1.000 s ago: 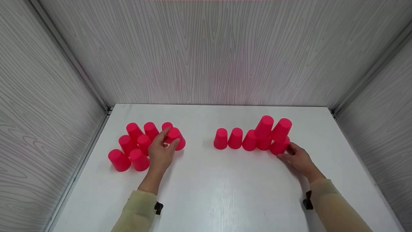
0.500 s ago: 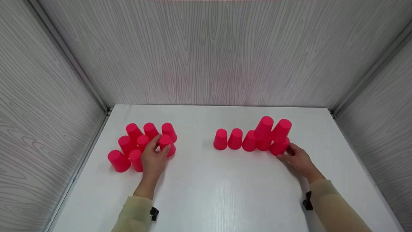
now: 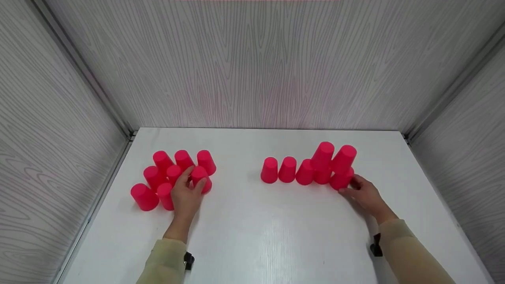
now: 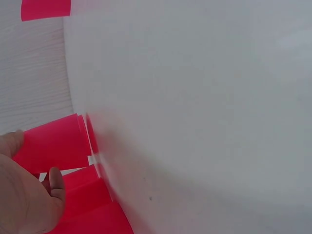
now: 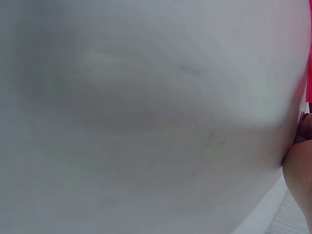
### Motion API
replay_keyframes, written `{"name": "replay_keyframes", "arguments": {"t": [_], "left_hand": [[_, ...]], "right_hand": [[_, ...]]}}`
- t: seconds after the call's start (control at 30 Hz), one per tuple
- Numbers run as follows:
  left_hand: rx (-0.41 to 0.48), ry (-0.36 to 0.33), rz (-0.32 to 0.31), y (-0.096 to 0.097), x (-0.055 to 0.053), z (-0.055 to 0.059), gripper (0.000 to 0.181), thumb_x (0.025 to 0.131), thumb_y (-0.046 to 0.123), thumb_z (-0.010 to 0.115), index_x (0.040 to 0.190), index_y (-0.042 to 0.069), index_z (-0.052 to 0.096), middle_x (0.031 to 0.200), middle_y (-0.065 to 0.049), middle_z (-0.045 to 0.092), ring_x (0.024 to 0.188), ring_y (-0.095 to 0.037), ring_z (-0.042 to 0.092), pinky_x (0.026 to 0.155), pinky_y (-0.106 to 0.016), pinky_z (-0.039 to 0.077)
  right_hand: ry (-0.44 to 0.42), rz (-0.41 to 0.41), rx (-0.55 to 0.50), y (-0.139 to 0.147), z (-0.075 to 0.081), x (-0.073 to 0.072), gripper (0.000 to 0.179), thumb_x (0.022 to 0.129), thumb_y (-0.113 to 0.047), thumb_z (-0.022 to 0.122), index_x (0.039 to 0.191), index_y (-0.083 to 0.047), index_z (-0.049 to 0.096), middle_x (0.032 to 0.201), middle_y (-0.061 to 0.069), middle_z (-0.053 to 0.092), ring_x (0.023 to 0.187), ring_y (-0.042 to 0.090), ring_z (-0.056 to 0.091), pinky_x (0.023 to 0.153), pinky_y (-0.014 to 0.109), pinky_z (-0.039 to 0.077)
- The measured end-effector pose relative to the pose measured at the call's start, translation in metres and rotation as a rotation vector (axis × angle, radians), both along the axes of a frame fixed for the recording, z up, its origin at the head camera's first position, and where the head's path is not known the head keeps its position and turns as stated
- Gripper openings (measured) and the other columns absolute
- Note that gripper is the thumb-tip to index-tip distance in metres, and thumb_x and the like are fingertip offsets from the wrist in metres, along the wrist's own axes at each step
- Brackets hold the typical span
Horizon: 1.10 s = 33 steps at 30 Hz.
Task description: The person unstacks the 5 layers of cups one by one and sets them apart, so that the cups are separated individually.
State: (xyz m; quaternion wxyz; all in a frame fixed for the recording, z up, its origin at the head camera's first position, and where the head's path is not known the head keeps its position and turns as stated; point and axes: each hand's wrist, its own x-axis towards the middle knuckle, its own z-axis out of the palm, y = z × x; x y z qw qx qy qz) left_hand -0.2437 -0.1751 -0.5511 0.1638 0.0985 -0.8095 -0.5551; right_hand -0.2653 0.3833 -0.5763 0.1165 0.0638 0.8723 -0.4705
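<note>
My left hand [image 3: 187,197] pinches an upside-down red cup [image 3: 202,180] between thumb and fingers, at the right side of a group of red cups [image 3: 144,197]. In the left wrist view this cup [image 4: 53,144] has its rim close to the tabletop, beside other cups [image 4: 92,209]. My right hand [image 3: 367,197] holds the lower part of the rightmost bottom cup [image 3: 341,180] of a row, thumb in front and fingers behind. Two upper cups [image 3: 344,158] stand on the right end of that row. In the right wrist view, only part of my right hand [image 5: 300,161] shows.
A white tabletop [image 3: 256,228] carries everything, with grey wood-grain panels [image 3: 252,67] at the back and both sides. The row's left cups [image 3: 270,170] stand upside down, single height. A far cup [image 3: 206,162] stands just behind the left-hand cup.
My left hand has moved left with its cup, which now sits against the left group, in front of the far right cup there. My right hand has stayed in place.
</note>
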Motion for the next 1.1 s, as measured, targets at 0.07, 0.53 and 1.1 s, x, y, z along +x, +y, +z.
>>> {"name": "replay_keyframes", "arguments": {"t": [0.07, 0.53, 1.1], "left_hand": [[0.006, -0.01, 0.004, 0.0007, -0.001, 0.0007, 0.07, 0.093, 0.012, 0.084, 0.156, 0.011, 0.052, 0.15, -0.012, 0.056, 0.142, -0.035, 0.05, 0.105, -0.051, 0.055], [-0.006, -0.038, 0.033, 0.002, -0.0044, -0.0025, 0.071, 0.092, 0.013, 0.084, 0.156, 0.012, 0.052, 0.151, -0.011, 0.055, 0.142, -0.035, 0.049, 0.106, -0.051, 0.054], [0.005, -0.04, 0.02, -0.0016, -0.0081, -0.0073, 0.07, 0.095, 0.014, 0.081, 0.157, 0.011, 0.05, 0.151, -0.013, 0.055, 0.142, -0.035, 0.048, 0.107, -0.052, 0.053]], "right_hand": [[0.007, 0.003, -0.012, 0.0003, -0.0008, 0.0001, 0.095, 0.094, -0.046, 0.081, 0.167, -0.012, 0.031, 0.165, 0.018, 0.038, 0.153, 0.044, 0.032, 0.118, 0.057, 0.04], [0.011, -0.002, -0.015, -0.0016, -0.0015, -0.0002, 0.09, 0.094, -0.046, 0.081, 0.164, -0.013, 0.036, 0.164, 0.017, 0.04, 0.153, 0.043, 0.033, 0.119, 0.056, 0.04], [-0.007, -0.005, -0.013, -0.0027, 0.0001, 0.0005, 0.095, 0.093, -0.047, 0.082, 0.167, -0.013, 0.031, 0.166, 0.018, 0.037, 0.154, 0.044, 0.031, 0.118, 0.056, 0.041]]}}
